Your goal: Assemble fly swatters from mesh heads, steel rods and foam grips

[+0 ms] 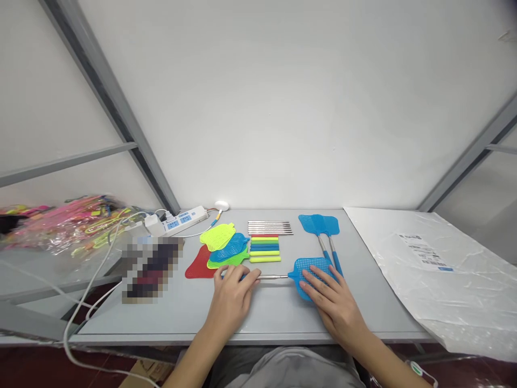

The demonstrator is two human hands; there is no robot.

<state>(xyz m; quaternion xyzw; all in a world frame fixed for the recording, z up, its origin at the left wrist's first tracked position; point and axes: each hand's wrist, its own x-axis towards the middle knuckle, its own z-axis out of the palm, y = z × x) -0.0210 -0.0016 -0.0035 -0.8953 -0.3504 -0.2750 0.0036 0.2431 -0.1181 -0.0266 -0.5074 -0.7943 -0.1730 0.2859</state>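
A blue fly swatter with a silver metal shaft lies crosswise in front of me between my hands. My left hand is closed around its handle end, hiding most of the grip. Over the perforated head lies my right hand, its fingers stretched across the top; its thumb is out of sight, on the near side or below. Just beyond my right hand rest two blue fly swatters with blue handles, their heads overlapping. Loose swatter heads lie past my left hand: yellow, blue, green and red.
Metal rods lie in a row behind coloured handle tubes. A power strip with white cables stands at the back left, near bagged pink and yellow items. White plastic sheeting covers the right side. A pixelated patch hides something at left.
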